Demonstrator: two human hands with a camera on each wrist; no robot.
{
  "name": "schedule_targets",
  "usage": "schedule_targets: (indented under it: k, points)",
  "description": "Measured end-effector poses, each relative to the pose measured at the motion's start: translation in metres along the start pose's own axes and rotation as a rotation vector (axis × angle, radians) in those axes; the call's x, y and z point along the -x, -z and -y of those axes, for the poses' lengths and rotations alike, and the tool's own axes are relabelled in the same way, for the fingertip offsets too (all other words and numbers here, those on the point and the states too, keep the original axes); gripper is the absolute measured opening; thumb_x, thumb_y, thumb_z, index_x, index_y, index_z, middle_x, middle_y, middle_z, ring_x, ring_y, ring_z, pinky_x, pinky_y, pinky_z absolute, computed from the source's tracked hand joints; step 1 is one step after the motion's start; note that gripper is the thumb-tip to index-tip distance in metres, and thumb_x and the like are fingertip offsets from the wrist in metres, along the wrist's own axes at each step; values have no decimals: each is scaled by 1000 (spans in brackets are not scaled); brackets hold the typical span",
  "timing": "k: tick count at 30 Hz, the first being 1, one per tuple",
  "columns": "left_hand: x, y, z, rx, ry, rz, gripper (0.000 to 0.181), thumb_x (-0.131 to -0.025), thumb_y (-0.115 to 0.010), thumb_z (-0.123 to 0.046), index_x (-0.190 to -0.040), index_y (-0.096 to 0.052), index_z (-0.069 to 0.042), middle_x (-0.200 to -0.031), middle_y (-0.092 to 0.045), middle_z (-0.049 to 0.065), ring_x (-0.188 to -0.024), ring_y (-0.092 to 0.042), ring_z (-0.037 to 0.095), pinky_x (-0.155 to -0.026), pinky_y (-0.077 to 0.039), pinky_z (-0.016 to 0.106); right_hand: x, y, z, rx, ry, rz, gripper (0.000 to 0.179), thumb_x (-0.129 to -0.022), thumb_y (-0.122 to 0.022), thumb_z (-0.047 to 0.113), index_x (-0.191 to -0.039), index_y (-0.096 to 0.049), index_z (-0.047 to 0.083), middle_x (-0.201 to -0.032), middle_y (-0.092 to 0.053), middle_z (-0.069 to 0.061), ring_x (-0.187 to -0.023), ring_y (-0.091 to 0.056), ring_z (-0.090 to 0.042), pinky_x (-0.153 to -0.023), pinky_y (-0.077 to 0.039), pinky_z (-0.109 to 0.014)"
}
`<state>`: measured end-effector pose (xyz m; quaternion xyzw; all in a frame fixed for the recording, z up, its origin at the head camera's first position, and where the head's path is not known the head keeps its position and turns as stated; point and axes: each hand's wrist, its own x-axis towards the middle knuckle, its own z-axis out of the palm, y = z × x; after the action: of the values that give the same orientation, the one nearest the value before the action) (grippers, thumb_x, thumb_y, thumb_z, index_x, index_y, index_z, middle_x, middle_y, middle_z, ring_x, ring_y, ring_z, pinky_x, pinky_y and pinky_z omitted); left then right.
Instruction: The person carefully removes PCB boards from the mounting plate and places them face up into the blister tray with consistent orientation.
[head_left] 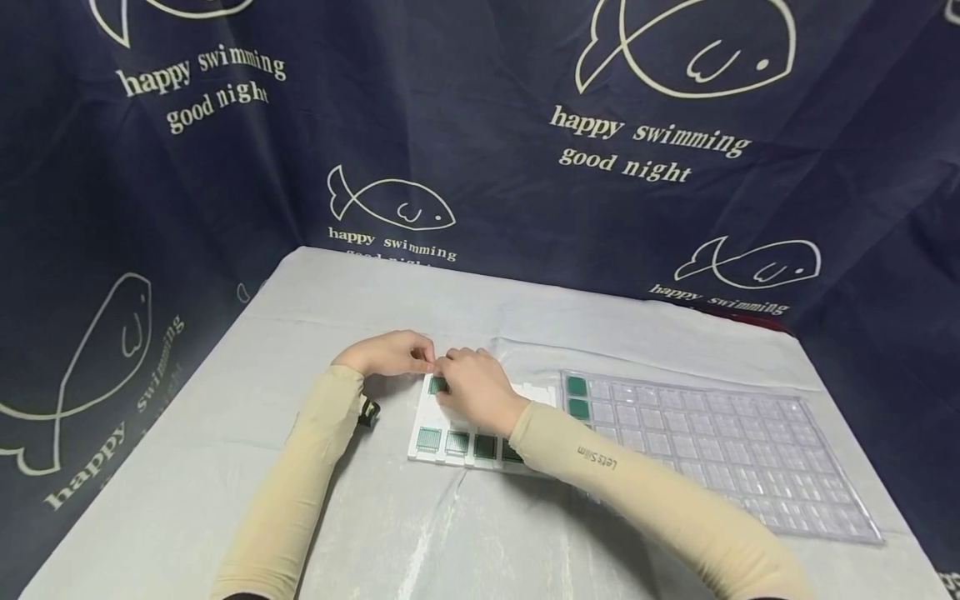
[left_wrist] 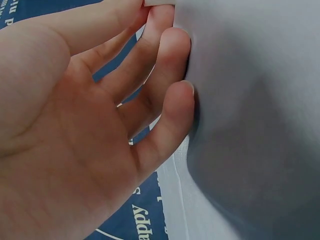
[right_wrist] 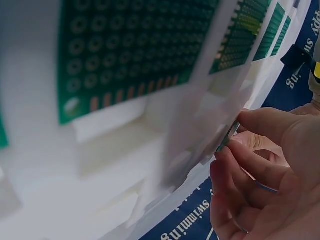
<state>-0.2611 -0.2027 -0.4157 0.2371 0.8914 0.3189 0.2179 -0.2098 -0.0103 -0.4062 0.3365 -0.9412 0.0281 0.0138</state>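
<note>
A white tray (head_left: 426, 417) lies on the table and bears several green perforated circuit boards, four-sided, some along its near edge. My right hand (head_left: 480, 387) reaches over its far left part. In the right wrist view, thumb and fingers pinch a small green circuit board (right_wrist: 228, 137), seen nearly edge-on, close over the tray. My left hand (head_left: 390, 354) is at the tray's far left corner, where thumb and forefinger pinch a white edge (left_wrist: 159, 2). Its other fingers are loosely bent, with tips against the pale tablecloth (left_wrist: 250, 100).
To the right lies a clear plastic tray (head_left: 712, 450) of many small compartments; green boards (head_left: 577, 386) show in its left column. A small black and yellow item (head_left: 368, 412) is beside my left wrist. A dark blue curtain (head_left: 487, 125) with fish prints hangs behind the table.
</note>
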Motion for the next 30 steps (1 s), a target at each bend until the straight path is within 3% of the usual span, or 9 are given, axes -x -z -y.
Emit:
schedule_targets:
  k: [13, 30]
  points:
    - [-2, -2, -1, -3, 2, -2, 11, -97, -68, -21, -95, -70, -11, -104, -69, 3, -100, -58, 18, -98, -45, 40, 2, -1, -2, -41, -18, -8, 32, -87, -80, 28, -113, -73, 11, -100, -72, -1, -91, -65, -19, -80, -52, -35]
    - [-2, -2, -1, -6, 12, 0, 9, -97, -67, -20, -95, -70, -11, -105, -70, 3, -97, -59, 18, -95, -46, 38, 5, 4, -1, -47, -9, -10, 30, -88, -79, 27, -112, -73, 11, -98, -71, -1, -87, -65, -18, -76, -54, -34]
